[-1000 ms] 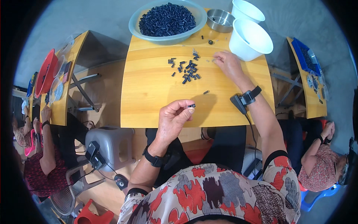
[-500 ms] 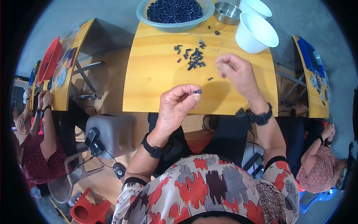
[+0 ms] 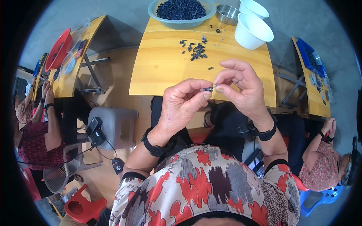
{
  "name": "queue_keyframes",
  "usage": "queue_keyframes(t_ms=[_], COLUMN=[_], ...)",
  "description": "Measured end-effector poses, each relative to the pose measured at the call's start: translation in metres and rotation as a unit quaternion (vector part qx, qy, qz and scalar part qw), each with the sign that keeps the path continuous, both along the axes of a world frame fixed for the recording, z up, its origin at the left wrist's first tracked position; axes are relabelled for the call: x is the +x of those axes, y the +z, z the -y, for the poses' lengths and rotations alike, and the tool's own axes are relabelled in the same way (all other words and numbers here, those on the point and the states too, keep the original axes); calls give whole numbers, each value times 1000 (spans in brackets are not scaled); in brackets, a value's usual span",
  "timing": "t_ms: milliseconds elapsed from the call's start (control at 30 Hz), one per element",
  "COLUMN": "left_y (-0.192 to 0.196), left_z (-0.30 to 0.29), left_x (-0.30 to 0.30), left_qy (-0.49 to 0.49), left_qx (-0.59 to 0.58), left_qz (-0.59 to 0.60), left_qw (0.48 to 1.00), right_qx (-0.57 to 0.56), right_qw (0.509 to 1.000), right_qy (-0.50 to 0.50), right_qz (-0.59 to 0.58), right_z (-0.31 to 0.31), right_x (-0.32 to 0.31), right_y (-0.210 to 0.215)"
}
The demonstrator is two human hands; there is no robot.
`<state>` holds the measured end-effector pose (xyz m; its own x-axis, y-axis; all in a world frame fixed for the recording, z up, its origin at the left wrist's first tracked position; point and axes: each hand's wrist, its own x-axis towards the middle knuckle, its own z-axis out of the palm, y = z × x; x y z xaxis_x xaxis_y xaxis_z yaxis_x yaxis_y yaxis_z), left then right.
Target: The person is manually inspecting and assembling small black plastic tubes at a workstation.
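Left hand [image 3: 184, 101] and right hand [image 3: 239, 86] together pinch a small dark part [image 3: 208, 89] above the wooden table [image 3: 158, 71].

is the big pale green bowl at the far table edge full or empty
Full: the pale green bowl is heaped with small dark parts to about its rim.

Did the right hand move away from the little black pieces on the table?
Yes. The right hand came back from the pile of black pieces toward the left hand.
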<state>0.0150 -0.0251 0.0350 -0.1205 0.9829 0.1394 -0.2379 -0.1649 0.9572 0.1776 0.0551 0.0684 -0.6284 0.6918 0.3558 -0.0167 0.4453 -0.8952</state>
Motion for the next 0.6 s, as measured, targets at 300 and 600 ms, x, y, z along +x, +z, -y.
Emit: queue_keyframes(t_ms=[300, 600], left_y=[9, 4], left_z=[13, 16], left_x=[7, 9], left_qy=[-13, 7], left_qx=[23, 25], left_qz=[1, -8], left_qw=[1000, 1000], right_qx=[88, 141], right_qw=[996, 986], right_qy=[-25, -22], right_qz=[1, 91], right_z=[15, 18], right_x=[9, 5], right_y=[10, 24])
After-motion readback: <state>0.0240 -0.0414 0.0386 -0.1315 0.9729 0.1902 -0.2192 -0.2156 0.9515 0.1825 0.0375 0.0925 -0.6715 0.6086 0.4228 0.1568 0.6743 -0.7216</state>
